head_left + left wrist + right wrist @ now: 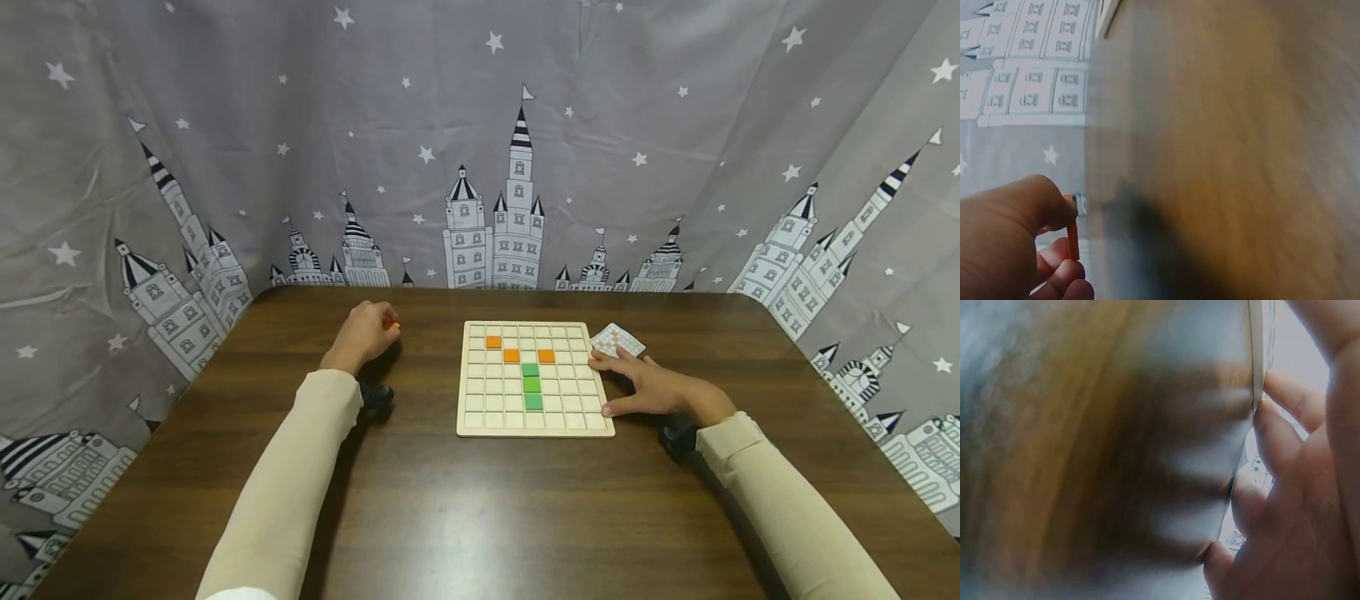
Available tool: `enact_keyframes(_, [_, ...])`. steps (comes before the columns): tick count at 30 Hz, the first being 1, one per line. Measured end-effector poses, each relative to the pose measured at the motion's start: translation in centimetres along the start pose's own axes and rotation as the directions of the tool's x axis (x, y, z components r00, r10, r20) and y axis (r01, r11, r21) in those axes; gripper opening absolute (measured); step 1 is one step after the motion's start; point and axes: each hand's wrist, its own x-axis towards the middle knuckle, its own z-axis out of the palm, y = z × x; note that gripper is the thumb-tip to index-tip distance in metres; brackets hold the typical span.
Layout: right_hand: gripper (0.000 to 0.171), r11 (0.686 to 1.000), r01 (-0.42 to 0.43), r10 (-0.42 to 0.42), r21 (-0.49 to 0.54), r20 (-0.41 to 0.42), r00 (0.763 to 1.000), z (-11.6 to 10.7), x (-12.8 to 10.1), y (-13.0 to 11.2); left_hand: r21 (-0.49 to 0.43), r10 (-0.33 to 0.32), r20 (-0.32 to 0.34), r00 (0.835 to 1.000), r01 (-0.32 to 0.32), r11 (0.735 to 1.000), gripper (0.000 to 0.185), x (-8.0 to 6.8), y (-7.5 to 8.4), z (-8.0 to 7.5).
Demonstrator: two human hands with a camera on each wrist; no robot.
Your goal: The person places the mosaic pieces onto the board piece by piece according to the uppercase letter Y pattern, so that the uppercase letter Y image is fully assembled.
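Grip of the left hand (365,333): fingers curled, thumb and fingertips pinching a small orange tile (393,325) just above the bench (420,500), toward its far edge and well left of the wooden grid board (534,425); the wrist view shows the tile edge-on (1073,240). Right hand (651,387): fingers straight and spread, resting against the board's right edge, holding nothing. Board at bench centre, carrying three orange tiles (511,356) in its far rows and three green tiles (532,384) in a column. Pattern card (617,340) lies just beyond the right hand's fingertips, beside the board's far right corner.
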Motion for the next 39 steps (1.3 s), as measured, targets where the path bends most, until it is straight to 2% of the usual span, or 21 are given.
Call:
enact_keyframes(6, [0.085,1.000,-0.003,0.003,0.004,0.003,1.000,-0.1,-0.1,0.3,0.008,0.060,-0.017,0.998,-0.059,0.998,0.025,1.5,2.7,0.0])
enact_keyframes(10, [0.085,1.000,-0.005,0.005,0.001,0.001,1.000,-0.2,-0.1,0.5,0.007,0.089,-0.004,0.996,-0.089,0.996,0.024,2.6,4.9,0.5])
enact_keyframes(16, [0.082,1.000,0.004,-0.004,-0.001,0.005,1.000,-0.3,-0.2,0.6,-0.014,0.126,0.032,0.991,-0.126,0.992,0.023,4.0,8.4,1.7])
enact_keyframes(20, [0.082,1.000,-0.004,0.004,0.011,0.002,1.000,-0.4,-0.4,0.8,-0.054,0.157,0.090,0.983,-0.153,0.987,0.022,4.8,11.1,2.5])
enact_keyframes(23, [0.083,1.000,-0.008,0.008,0.019,0.000,1.000,-0.4,-0.5,0.9,-0.089,0.197,0.145,0.970,-0.186,0.979,0.023,5.4,13.2,3.2])
enact_keyframes(30, [0.082,1.000,-0.002,0.002,0.013,0.004,1.000,-0.1,-0.3,1.2,-0.132,0.288,0.270,0.919,-0.260,0.956,0.026,6.0,17.2,5.3])
enact_keyframes(35, [0.084,1.000,-0.008,0.008,0.024,0.015,1.000,-0.2,0.1,1.0,-0.123,0.319,0.289,0.903,-0.296,0.947,0.026,6.4,18.4,6.7])
enact_keyframes(39, [0.083,1.000,-0.008,0.008,0.018,0.017,1.000,-0.5,0.3,0.9,-0.120,0.364,0.266,0.893,-0.344,0.931,0.026,6.7,19.1,7.3])
